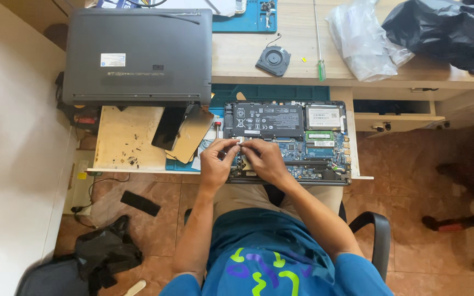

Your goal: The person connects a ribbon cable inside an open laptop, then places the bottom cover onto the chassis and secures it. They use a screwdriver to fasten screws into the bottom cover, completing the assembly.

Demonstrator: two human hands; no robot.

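Note:
An opened laptop (325,137) lies bottom-up on a pull-out tray, its black battery (264,119) and green circuit board exposed. My left hand (215,159) and my right hand (264,159) meet over the board just below the battery. Both pinch a small white part (238,140), perhaps a connector or cable end, at the battery's lower edge. What the fingertips grip underneath is hidden.
A closed dark laptop (138,55) sits at upper left. A loose black fan (273,59), a green-handled screwdriver (318,49), a clear plastic bag (363,38) and a black bag (445,30) lie on the desk. A dark phone (167,129) and a brown envelope (193,134) rest on the tray.

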